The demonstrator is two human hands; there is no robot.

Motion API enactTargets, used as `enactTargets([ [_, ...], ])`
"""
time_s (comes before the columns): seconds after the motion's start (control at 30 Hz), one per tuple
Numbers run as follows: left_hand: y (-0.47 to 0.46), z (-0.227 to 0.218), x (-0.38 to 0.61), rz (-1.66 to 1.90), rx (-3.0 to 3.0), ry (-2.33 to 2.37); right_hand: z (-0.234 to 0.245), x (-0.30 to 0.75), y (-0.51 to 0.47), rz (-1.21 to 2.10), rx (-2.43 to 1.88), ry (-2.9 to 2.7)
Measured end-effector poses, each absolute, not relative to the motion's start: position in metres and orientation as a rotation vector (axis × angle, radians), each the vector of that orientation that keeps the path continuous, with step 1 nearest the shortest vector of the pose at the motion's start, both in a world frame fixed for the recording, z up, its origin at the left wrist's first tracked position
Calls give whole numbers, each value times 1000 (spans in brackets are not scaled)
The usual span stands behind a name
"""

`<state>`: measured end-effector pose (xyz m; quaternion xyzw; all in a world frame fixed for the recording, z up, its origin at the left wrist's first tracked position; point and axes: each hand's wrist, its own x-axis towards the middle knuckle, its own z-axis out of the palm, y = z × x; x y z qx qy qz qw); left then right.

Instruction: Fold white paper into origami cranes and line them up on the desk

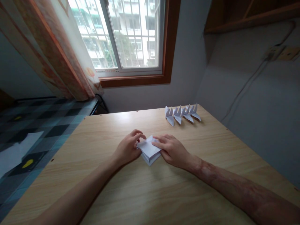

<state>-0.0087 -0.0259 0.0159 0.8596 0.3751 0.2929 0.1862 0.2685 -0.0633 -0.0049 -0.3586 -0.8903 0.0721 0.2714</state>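
Note:
A white sheet of paper folded into a layered diamond [149,150] is between my two hands over the middle of the wooden table [112,193]. My left hand [129,147] grips its left corner, thumb below and fingers curled above. On the other side, my right hand [172,149] pinches the right corner, with its index finger lying across the upper face. The near layers stand slightly apart at the bottom point. Farther back on the right, several folded paper cranes [169,116] stand in a row, apart from both hands.
Left of the table is a checkered bed cover [61,122] with loose white paper [21,150] on it. Behind are a barred window [133,40] and a curtain [53,47]. A shelf [253,18] and a cable [246,84] are on the right wall.

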Motion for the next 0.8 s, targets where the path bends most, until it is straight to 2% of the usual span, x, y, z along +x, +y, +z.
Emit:
enactTargets([
  [0.27,-25,39,-25,541,2559,710,6,278,-65,282,-921,-2423],
  [0.57,-30,16,-6,671,2707,932,-8,274,-60,283,-1036,-2301],
  [0.8,-37,16,1,688,2786,1066,-3,272,-62,241,-1088,-2240],
])
